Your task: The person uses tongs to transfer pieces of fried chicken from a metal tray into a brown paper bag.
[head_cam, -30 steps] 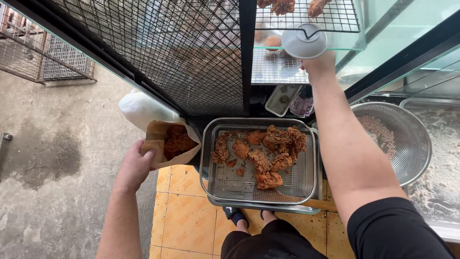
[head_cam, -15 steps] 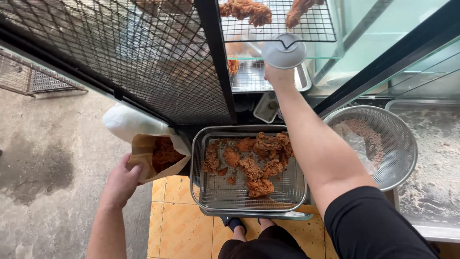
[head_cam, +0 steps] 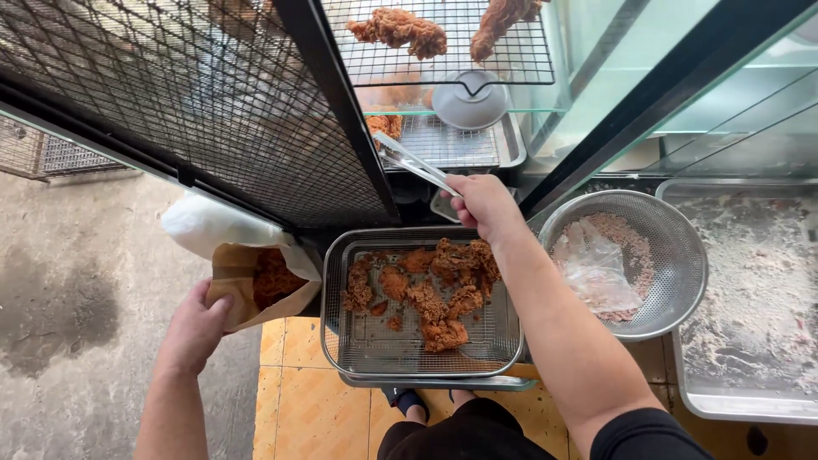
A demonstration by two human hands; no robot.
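My left hand holds an open brown paper bag with fried pieces inside, wrapped by a white plastic bag, left of the tray. My right hand grips metal tongs above the far edge of a rectangular mesh basket tray that holds several pieces of fried chicken. The tongs point up and left toward the glass case. A grey shaker lid rests on the glass shelf above my hand.
A wire rack in the glass display case carries more fried chicken. A round metal strainer with flour and a plastic bag sits to the right, beside a floured steel tray. A black mesh door stands at upper left. Yellow tiles and feet lie below.
My right hand let go of the grey shaker on the shelf, came down and now holds the tongs over the tray. My left hand keeps the bag.
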